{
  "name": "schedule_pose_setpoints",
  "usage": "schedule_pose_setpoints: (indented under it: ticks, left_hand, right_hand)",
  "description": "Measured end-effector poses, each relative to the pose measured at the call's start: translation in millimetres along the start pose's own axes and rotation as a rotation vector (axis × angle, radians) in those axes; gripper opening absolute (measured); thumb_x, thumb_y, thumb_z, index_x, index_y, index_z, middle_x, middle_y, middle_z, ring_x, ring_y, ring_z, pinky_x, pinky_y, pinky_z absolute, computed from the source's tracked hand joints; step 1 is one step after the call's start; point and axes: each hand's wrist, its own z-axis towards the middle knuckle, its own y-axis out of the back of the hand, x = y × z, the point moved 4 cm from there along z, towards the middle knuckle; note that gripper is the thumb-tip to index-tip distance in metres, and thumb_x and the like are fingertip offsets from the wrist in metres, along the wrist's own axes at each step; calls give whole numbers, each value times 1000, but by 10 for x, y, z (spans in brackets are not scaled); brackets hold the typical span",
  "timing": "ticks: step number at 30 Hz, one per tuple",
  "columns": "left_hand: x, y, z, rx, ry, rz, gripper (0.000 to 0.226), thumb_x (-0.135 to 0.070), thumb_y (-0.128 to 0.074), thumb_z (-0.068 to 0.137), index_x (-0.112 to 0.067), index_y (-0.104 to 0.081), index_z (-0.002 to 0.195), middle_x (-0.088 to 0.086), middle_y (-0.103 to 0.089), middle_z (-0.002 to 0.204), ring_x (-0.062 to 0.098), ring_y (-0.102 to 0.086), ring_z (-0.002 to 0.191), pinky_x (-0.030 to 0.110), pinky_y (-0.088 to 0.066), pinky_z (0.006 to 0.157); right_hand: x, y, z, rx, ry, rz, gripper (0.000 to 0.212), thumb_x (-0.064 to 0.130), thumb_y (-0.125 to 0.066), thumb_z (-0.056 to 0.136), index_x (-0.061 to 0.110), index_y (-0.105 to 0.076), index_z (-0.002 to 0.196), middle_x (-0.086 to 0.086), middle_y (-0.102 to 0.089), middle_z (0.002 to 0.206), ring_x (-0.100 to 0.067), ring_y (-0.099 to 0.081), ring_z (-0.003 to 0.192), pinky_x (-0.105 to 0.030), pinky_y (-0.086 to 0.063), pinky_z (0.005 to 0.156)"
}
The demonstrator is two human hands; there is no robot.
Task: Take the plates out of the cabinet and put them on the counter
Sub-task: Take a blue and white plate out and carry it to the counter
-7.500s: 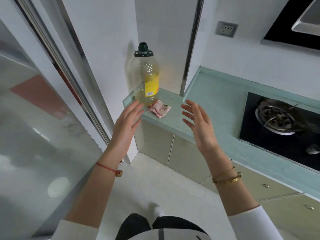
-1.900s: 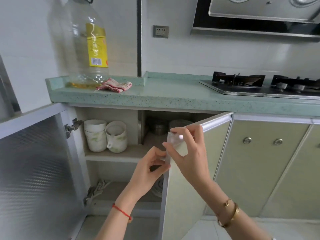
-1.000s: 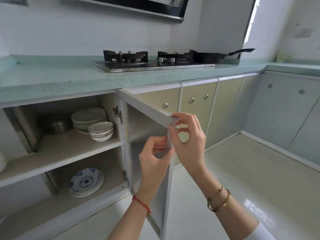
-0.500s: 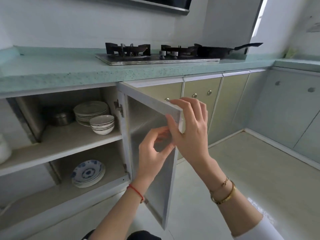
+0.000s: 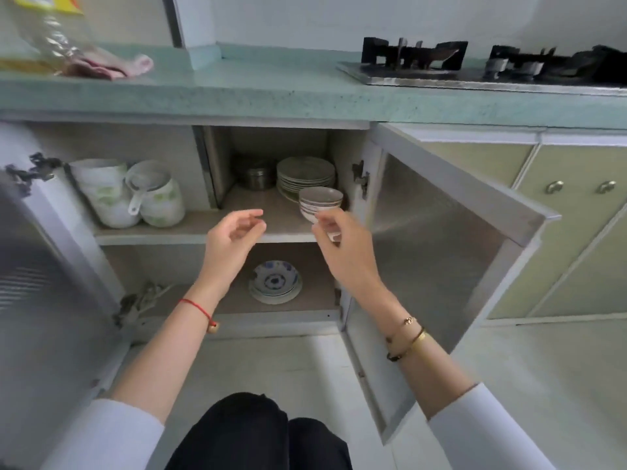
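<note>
The cabinet stands open under the green counter [image 5: 258, 93]. A stack of pale plates [image 5: 305, 173] sits at the back right of the upper shelf [image 5: 190, 228], with stacked small bowls [image 5: 320, 201] in front of it. Blue-patterned plates [image 5: 274, 281] lie on the lower shelf. My left hand [image 5: 230, 242] hovers in front of the upper shelf, fingers loosely curled, holding nothing. My right hand [image 5: 339, 242] hovers just below the bowls, fingers loosely bent and empty, partly covering the lowest bowl.
White cups [image 5: 135, 195] stand at the shelf's left, a metal tin [image 5: 259, 176] behind. The right door [image 5: 441, 232] and left door [image 5: 37, 283] swing outward beside my arms. A pink cloth [image 5: 108, 64], an oil bottle [image 5: 47, 32] and a gas stove [image 5: 475, 66] sit on the counter.
Both hands have let go of the right cabinet door and moved in front of the open shelves. The view swung left to face the cabinet straight on.
</note>
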Motion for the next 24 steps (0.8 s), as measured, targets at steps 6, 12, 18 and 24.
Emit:
schedule_pose_setpoints:
  ticks: [6,12,18,24]
  left_hand:
    - [1104,442,209,-49,257,132,17,-19,-68,91,-25,-72,106,6,-74,108,15,-69,92,43,-57,95]
    - [2332,527,446,-85,477,251,39,-31,-69,82,-4,-70,110,22,-72,109,40,-67,103,56,-52,95]
    - [3434,173,1009,0,575,328,22,-15,-62,90,-18,-73,109,14,-74,112,34,-69,104,46,-55,94]
    - [4208,-193,1527,34,551,358,14,-2,-60,90,-10,-67,99,24,-70,104,34,-67,95,39,-55,86]
  right_hand:
    - [-965,-1151,176,141,-215,-35,17,22,-62,92,12,-69,104,-2,-71,98,-6,-59,82,-6,-45,70]
    - [-1993,-1983,207,310,-423,-136,19,25,-60,94,11,-69,102,-3,-72,94,-17,-66,86,-21,-45,71]
    - [-2999,-2584,378,395,-529,-232,25,27,-58,95,9,-69,109,-11,-74,106,-27,-68,98,-20,-38,73]
    - [-3719,-3093,672,437,-508,-358,33,26,-49,99,1,-70,105,-19,-71,109,-33,-66,101,-24,-34,67]
